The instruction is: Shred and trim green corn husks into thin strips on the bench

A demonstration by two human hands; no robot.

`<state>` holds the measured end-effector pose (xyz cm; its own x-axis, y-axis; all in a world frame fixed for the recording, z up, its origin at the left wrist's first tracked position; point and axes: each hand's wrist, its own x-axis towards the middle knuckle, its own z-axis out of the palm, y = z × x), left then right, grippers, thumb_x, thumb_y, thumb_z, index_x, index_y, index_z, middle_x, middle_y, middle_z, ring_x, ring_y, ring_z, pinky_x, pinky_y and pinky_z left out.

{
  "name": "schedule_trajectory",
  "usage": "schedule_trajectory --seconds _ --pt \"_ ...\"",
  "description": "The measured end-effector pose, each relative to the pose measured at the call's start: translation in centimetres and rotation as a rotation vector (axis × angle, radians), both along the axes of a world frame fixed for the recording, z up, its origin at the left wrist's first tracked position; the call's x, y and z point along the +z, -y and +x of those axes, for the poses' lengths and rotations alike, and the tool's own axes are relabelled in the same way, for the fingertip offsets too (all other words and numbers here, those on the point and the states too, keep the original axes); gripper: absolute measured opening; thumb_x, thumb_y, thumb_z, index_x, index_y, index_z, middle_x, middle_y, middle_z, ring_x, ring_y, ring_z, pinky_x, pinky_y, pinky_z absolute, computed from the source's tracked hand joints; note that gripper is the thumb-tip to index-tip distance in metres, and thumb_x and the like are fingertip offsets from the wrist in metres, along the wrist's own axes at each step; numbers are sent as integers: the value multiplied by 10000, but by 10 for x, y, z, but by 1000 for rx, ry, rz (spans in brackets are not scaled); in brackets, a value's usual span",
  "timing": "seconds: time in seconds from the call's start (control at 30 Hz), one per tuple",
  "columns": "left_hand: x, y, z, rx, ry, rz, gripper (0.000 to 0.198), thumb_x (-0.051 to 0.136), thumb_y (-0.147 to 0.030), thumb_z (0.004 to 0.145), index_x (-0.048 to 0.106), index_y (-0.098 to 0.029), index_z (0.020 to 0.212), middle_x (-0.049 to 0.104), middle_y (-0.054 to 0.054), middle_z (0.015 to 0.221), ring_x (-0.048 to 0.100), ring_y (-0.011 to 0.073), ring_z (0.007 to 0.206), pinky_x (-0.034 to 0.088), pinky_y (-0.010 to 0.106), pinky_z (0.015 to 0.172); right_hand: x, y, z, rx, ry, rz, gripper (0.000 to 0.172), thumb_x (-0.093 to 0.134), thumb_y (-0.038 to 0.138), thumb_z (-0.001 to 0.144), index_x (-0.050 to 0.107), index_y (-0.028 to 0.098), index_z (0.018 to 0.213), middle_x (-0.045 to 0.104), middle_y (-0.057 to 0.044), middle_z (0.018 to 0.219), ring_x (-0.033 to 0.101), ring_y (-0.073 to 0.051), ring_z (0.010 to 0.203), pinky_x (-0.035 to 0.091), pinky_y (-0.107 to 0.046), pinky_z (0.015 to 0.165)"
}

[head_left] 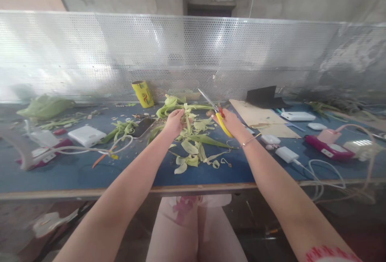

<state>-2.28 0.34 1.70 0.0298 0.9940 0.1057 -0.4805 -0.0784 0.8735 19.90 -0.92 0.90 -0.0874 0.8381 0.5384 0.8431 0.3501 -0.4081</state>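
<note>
My left hand point(175, 122) is closed in a pinch on a pale green leafy stalk point(187, 119), held over the middle of the table. My right hand point(229, 122) grips a pair of scissors point(222, 123) with yellow and red handles; their blades point up and to the left, apart from the stalk. A small brownish round piece point(209, 113) shows by the fingers of my right hand, and I cannot make out what it is. Below both hands lies a loose heap of pale leaves point(189, 147) and strips. Behind the left hand sit longer green leaves point(170, 102).
A yellow tube point(142, 94) stands near the perforated metal screen point(126, 49). At left are a phone point(144, 127), a white box point(87, 135) and cables. Cardboard point(256, 115), a white charger point(287, 154) and a purple power strip point(328, 148) lie at right.
</note>
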Motion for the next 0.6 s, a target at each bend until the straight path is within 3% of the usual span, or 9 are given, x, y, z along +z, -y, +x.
schedule_trajectory --seconds 0.17,0.33,0.47,0.6 --pt "-2 -6 -5 43 -45 16 161 694 -157 668 540 -126 704 569 -11 573 583 97 515 534 266 612 -2 1 0 -9 161 -97 456 484 658 762 507 203 740 650 -87 737 595 -194 618 375 -267 535" --pt "-5 -10 -10 139 -265 108 311 764 -171 540 586 -147 793 602 -6 655 581 102 548 461 234 538 2 2 5 32 232 -247 467 441 656 789 516 196 768 654 -79 784 603 -188 677 382 -256 585" --pt "-7 -14 -12 254 -430 252 396 778 -186 512 609 -155 869 600 -2 732 576 94 587 471 247 599 6 6 4 75 281 -287 464 448 653 788 522 195 768 653 -77 796 600 -181 686 371 -249 586" --pt "-10 -17 -14 273 -446 295 420 776 -205 516 597 -162 894 587 5 772 586 103 629 485 261 640 7 10 -1 103 316 -314 478 437 660 791 527 192 758 654 -78 786 595 -176 673 354 -246 570"
